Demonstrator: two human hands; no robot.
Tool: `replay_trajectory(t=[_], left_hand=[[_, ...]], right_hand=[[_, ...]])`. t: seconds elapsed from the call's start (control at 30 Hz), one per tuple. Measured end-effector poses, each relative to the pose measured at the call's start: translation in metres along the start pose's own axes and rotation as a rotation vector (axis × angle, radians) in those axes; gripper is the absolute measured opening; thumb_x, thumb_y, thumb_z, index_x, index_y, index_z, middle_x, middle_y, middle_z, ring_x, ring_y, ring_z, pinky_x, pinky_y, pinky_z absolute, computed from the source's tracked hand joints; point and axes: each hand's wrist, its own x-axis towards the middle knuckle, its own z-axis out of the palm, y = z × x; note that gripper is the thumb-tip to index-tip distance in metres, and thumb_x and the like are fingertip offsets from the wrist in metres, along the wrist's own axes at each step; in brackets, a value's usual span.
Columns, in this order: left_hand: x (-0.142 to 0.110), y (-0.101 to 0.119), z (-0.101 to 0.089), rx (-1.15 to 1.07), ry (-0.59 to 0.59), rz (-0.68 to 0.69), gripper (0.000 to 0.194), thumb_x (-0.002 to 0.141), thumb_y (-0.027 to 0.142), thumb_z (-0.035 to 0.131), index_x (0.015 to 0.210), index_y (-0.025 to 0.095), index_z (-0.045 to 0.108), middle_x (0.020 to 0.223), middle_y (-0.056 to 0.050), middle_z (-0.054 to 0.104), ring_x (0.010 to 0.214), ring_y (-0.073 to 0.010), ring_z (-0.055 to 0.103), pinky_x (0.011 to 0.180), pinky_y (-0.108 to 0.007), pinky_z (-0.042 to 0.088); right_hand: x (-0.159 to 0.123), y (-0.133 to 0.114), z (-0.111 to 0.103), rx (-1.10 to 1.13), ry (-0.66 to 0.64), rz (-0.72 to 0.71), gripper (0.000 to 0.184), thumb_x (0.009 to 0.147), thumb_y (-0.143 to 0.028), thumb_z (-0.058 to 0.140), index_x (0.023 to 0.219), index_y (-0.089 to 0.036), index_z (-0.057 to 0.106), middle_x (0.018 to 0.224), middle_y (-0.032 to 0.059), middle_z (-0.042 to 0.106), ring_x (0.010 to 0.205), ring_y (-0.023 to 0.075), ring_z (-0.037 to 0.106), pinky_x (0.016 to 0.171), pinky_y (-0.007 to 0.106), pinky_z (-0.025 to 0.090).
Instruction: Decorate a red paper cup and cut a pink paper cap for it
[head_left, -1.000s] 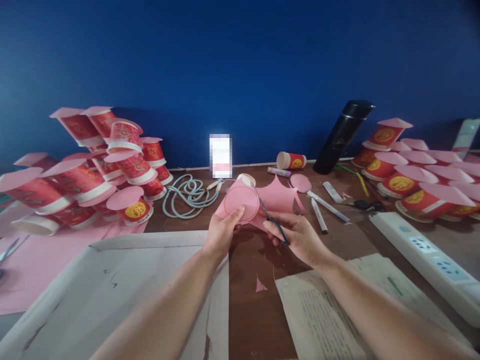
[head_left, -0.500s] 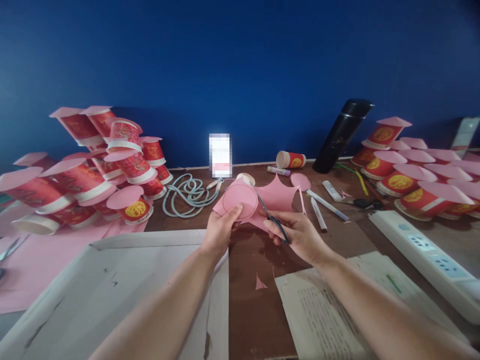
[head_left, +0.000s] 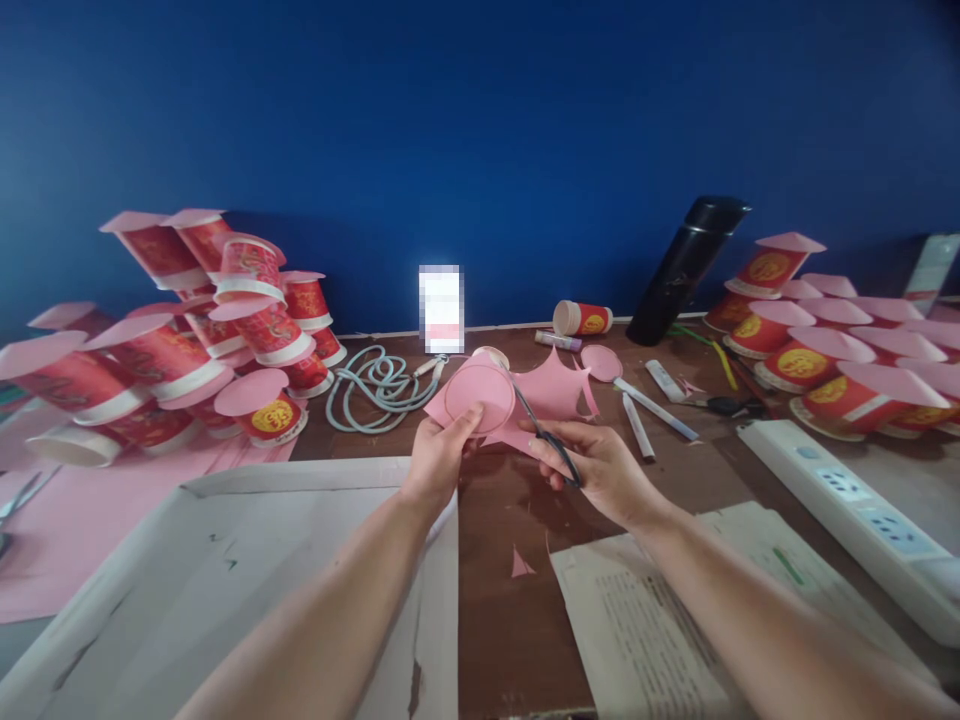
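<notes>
Pinched between the thumb and fingers of my left hand (head_left: 442, 455) is a sheet of pink paper (head_left: 480, 395) with a circle drawn on it. My right hand (head_left: 596, 465) grips a pair of dark-handled scissors (head_left: 559, 455), with fingers in the handles. The scissor blades lie along the right side of the drawn circle. A pink offcut with pointed, curved edges (head_left: 551, 385) spreads to the right behind the blades. Just beyond the paper shows the rim of a pale paper cup (head_left: 493, 356), mostly hidden.
Red paper cups with pink discs are stacked at left (head_left: 255, 330) and right (head_left: 810, 360). A blue-grey cable (head_left: 375, 400), a black flask (head_left: 682, 275), marker pens (head_left: 637, 430), a power strip (head_left: 847, 500), a white box lid (head_left: 300, 580) and printed papers (head_left: 645, 620) lie around.
The loose right end of the pink offcut has shifted and curled slightly. Both hands stay in nearly the same place, with the scissors still at the circle's right edge.
</notes>
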Motion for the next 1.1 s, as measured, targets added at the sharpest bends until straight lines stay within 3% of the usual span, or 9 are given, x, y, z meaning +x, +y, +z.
replay_trajectory(t=[0.33,0.67,0.83,1.1], left_hand=[[-0.001,0.003,0.001,-0.01,0.0,-0.008,0.038,0.068,0.042,0.077,0.057,0.016,0.052,0.048,0.004,0.046,0.046,-0.0058,0.037,0.049,-0.022,0.033],[-0.001,0.006,0.002,-0.001,-0.005,-0.024,0.042,0.065,0.047,0.079,0.06,0.015,0.053,0.049,0.004,0.046,0.046,-0.0057,0.038,0.047,-0.021,0.03],[-0.003,0.009,0.001,0.02,-0.034,-0.049,0.039,0.066,0.046,0.079,0.073,0.014,0.059,0.052,0.005,0.047,0.046,-0.0049,0.037,0.046,-0.02,0.028],[-0.002,0.009,0.0,0.067,-0.106,-0.088,0.041,0.067,0.049,0.078,0.072,0.014,0.057,0.052,0.006,0.043,0.047,-0.006,0.037,0.047,-0.021,0.028]], right_hand=[[-0.003,-0.002,0.0,-0.013,-0.009,-0.015,0.035,0.079,-0.048,0.07,0.085,-0.014,0.073,0.063,-0.0016,0.055,0.053,0.0071,0.048,0.05,0.022,0.039],[0.0,0.0,-0.001,0.039,-0.006,0.046,0.05,0.075,-0.047,0.074,0.113,-0.015,0.071,0.064,-0.0011,0.059,0.053,0.0077,0.051,0.051,0.022,0.04],[0.001,0.001,-0.004,0.048,-0.033,0.067,0.053,0.073,-0.047,0.075,0.115,-0.015,0.071,0.067,-0.0002,0.061,0.054,0.0083,0.053,0.052,0.023,0.042],[0.0,-0.005,-0.005,0.087,-0.039,0.045,0.055,0.075,-0.048,0.073,0.116,-0.012,0.068,0.064,-0.0005,0.059,0.056,0.01,0.052,0.051,0.023,0.041]])
